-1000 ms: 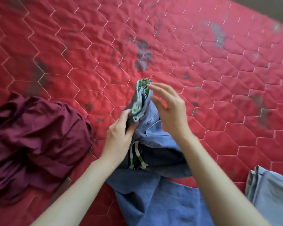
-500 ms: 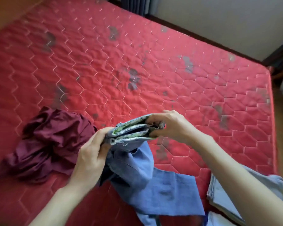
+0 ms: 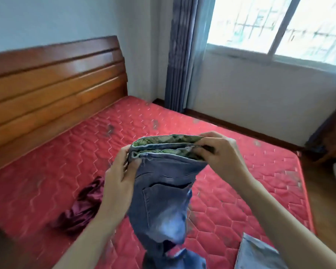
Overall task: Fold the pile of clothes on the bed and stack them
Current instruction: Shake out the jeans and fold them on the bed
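Fingers (image 3: 131,167) of the left hand (image 3: 118,183) pinch one end of the waistband of a pair of jeans (image 3: 163,191), thumb in front, the other fingers behind the cloth. The right hand (image 3: 219,154) grips the opposite end of the same waistband, fingers curled over the top edge. Between the two hands the waistband is drawn level and doubled, its green patterned lining showing along the top. The jeans hang from it, raised above the bed (image 3: 241,171), a back pocket facing the camera; the legs drop out of view at the lower edge.

Step in hand, as judged: the jeans are being lined up at the waist, before any fold across their length. The next move calls for laying them flat on the bed with the legs matched, then folding them lengthwise into a compact shape.

On the bed to the left lies a crumpled maroon garment (image 3: 81,208), not yet folded. At the lower right corner a pale blue folded piece (image 3: 258,253) rests, likely the start of the stack; the jeans should end there. A wooden headboard (image 3: 52,90) stands behind the bed.
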A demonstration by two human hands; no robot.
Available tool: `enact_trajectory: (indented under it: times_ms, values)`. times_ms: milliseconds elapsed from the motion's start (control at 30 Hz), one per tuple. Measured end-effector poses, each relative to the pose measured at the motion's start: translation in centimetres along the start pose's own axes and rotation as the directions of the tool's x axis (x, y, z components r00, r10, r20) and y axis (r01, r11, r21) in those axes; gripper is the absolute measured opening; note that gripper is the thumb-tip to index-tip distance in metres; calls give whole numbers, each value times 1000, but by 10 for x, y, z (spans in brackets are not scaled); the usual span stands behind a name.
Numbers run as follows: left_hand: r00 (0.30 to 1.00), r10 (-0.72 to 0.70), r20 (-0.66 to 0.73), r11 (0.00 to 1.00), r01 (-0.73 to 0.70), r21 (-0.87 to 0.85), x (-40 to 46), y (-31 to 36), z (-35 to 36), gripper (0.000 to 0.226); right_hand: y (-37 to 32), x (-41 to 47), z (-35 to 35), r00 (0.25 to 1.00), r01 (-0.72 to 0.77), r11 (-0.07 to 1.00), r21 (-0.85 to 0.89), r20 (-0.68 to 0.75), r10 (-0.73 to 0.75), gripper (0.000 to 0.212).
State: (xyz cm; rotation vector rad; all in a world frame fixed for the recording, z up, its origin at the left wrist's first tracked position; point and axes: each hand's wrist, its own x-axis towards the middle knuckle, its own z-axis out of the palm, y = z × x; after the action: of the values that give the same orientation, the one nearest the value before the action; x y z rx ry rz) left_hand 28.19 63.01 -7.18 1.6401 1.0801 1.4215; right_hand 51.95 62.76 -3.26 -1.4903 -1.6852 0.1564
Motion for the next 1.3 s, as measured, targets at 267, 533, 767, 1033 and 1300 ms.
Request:
enact_trajectory:
  times_ms: [267, 533, 767, 1033, 1300]
  values:
    - [943, 320, -90, 906, -333, -261, 50, 233, -37, 22, -209, 43, -207, 934, 264, 965, 3, -249, -255, 8]
    - [951, 282, -129, 950, -296, -101, 10, 240, -26, 14, -201, 13, -202, 914, 213, 964, -157, -318, -253, 10]
    - [990, 137, 20, 991, -137, -1, 4, 210, -7, 12, -159, 2, -185, 973, 44, 966, -256, -207, -99, 2]
    - [971, 238, -35, 970, -236, 48, 35, 224, 20, 21, -188, 1, -203, 993, 75, 861, -503, -43, -112, 79]
    - [899, 435, 48, 900, -436, 9, 59, 249, 41, 18, -171, 62, -204, 977, 209, 891, -404, 50, -207, 64]
